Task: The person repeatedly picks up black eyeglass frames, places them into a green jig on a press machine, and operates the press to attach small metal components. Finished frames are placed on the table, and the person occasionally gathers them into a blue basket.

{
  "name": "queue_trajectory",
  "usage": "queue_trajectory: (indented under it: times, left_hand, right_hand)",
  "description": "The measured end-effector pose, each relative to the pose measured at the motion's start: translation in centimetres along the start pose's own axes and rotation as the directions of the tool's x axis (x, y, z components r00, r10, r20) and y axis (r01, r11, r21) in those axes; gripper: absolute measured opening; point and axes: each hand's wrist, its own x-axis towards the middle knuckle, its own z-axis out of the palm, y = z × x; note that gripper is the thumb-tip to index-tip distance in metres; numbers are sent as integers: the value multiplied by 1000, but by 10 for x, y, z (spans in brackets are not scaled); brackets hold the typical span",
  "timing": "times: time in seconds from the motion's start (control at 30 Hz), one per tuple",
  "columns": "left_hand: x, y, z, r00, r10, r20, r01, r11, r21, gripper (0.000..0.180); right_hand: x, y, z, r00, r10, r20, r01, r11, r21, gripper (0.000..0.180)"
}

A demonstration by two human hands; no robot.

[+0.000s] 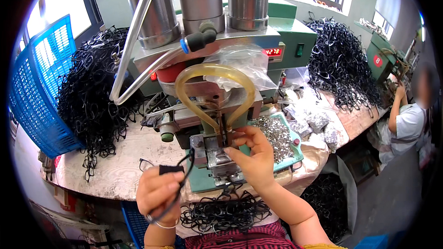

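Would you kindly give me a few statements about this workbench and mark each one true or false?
1. The left hand holds a black eyeglass frame. True.
2. The right hand rests in the blue basket. False: its fingers are at the press fixture.
3. A heap of black frames lies beside the blue basket. True.
4. The tray of small metal parts sits left of the machine. False: it sits to the right.
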Motion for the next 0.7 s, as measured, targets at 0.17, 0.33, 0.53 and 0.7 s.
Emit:
queue_trajectory:
  times: [0.17, 0.33, 0.53, 0.7]
  left_hand:
    - [10, 5, 4, 994, -83, 67, 86, 995, -48, 16]
    - [44, -8, 13, 881, -472, -45, 452, 864, -221, 8]
    - [43, -7, 14, 921, -390, 8, 372, 870, -322, 9]
    - [2, -5, 19, 879, 44, 475, -49, 999, -3, 27]
  right_hand:
    - [5, -6, -2, 998, 7, 63, -5, 999, -39, 48]
    - [3, -3, 1, 991, 118, 63, -124, 986, 114, 52]
    - [-11, -21, 5, 996, 73, 46, -77, 993, 95, 60]
    - [-4, -15, -42, 990, -54, 130, 82, 973, -218, 52]
